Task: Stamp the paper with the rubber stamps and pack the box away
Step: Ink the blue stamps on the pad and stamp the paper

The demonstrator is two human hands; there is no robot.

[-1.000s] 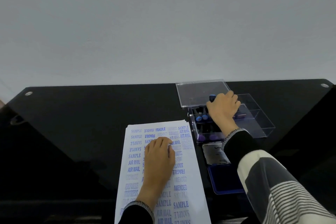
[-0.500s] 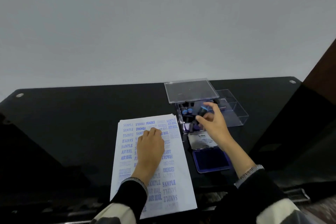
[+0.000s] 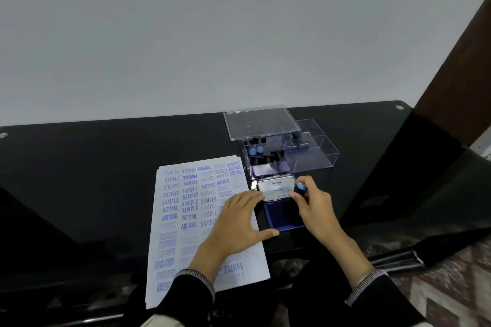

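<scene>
A white paper sheet (image 3: pixel 186 220) covered in blue stamp prints lies on the black table (image 3: pixel 106 167). My left hand (image 3: pixel 236 225) rests flat on the sheet's right side, fingers spread toward the ink pad. The open ink pad (image 3: pixel 283 216) shows its blue surface, its white lid (image 3: pixel 276 187) standing behind. My right hand (image 3: pixel 314 207) grips a black rubber stamp with a blue cap (image 3: pixel 300 187) just right of the pad. The clear stamp box (image 3: pixel 305 156) holds several stamps behind the pad.
The box's clear lid (image 3: pixel 260 122) leans on the box's back left. A dark brown post (image 3: pixel 457 74) rises at the right. Patterned floor (image 3: pixel 451 287) shows past the table's near right edge.
My right hand took a stamp out of the box and brought it back beside the ink pad. My left hand slid right across the paper toward the pad. The camera pulled back.
</scene>
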